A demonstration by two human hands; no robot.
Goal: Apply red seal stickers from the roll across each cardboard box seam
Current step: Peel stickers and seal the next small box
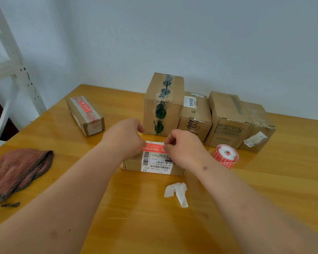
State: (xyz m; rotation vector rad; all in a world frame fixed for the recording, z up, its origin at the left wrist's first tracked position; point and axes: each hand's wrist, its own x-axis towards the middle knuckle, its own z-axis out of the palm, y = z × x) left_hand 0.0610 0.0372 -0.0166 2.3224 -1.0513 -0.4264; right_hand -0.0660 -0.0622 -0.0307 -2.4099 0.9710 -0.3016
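Note:
A small flat cardboard box [131, 165] with a white shipping label lies at the table's centre. Across its top stretches a red seal sticker [152, 149], held at both ends. My left hand [126, 136] pinches the sticker's left end and my right hand [184, 147] pinches its right end. The roll of red stickers [226, 156] stands on the table just right of my right hand. A long narrow box [84, 114] at the far left carries a red sticker on its top.
Several taller cardboard boxes [163, 105] stand in a row behind the small box. A crumpled white backing strip [177, 192] lies in front. A brown cloth [18, 171] lies at the left table edge, with a white metal shelf frame [13, 66] beyond.

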